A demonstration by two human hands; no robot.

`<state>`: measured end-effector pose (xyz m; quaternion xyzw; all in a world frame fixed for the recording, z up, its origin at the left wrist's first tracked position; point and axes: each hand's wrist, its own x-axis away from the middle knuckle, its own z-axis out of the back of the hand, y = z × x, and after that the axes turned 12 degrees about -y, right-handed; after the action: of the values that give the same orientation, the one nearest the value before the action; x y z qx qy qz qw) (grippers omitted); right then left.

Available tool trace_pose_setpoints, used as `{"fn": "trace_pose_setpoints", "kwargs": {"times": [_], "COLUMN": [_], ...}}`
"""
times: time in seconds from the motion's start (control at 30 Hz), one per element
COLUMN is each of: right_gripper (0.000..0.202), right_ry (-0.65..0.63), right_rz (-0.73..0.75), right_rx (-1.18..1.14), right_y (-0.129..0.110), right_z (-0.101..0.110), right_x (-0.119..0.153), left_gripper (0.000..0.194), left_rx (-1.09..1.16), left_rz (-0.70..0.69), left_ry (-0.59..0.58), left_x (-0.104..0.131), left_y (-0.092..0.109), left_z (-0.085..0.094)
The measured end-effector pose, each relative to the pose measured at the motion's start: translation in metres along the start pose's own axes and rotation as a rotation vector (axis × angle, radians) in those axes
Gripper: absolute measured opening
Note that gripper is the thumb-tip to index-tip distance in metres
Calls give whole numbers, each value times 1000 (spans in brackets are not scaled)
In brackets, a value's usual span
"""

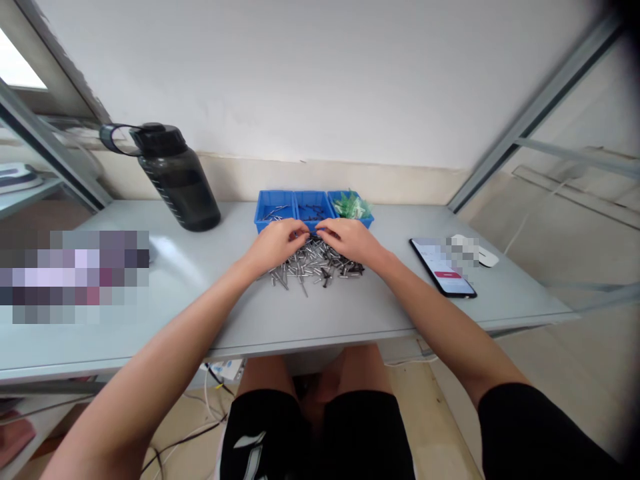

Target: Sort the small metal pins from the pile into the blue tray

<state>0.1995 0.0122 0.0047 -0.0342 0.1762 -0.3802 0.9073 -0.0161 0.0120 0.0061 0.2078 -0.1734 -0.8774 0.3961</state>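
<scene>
A loose pile of small metal fasteners [305, 263], like rivets or screws, lies on the table, mostly silver with dark ones at its right. At the pile's back edge, my left hand [280, 240] has its thumb and fingertips drawn together. My right hand [354, 240] faces it in a similar pinch, a small gap between the two. Whatever the fingertips hold is too small to make out. Just behind the hands stand three joined blue bins: the left bin [259, 215] has silver pieces, the middle bin [311, 196] dark ones, the right bin [369, 223] green-and-clear plastic packets.
A dark water bottle [183, 187] stands at the back left of the grey table [310, 320]. To the right lie a phone [443, 268] and a white mouse-like object [487, 257]. A blurred-out item [75, 277] is at far left. The wall [320, 87] rises behind.
</scene>
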Motion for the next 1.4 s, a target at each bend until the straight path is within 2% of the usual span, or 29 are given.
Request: {"fn": "trace_pose_setpoints", "kwargs": {"times": [0.5,0.93,1.1,1.2,1.4], "right_gripper": [21,21,23,26,29], "right_ry": [-75,-57,36,99,100], "right_rz": [-9,44,24,22,109], "right_rx": [-2,-17,-62,-72,-20], "right_y": [-1,-4,-3,-5,-3], "right_z": [0,-2,0,1,1], "right_x": [-1,-1,-1,0,0], "left_gripper": [17,14,10,7,9], "left_rx": [5,149,343,440,194], "left_rz": [-6,-74,-44,-43,-61], "left_ry": [7,54,189,179,98], "left_x": [1,-1,-1,-1,-2], "left_y": [0,8,12,10,4], "left_z": [0,0,-2,-1,-3]}}
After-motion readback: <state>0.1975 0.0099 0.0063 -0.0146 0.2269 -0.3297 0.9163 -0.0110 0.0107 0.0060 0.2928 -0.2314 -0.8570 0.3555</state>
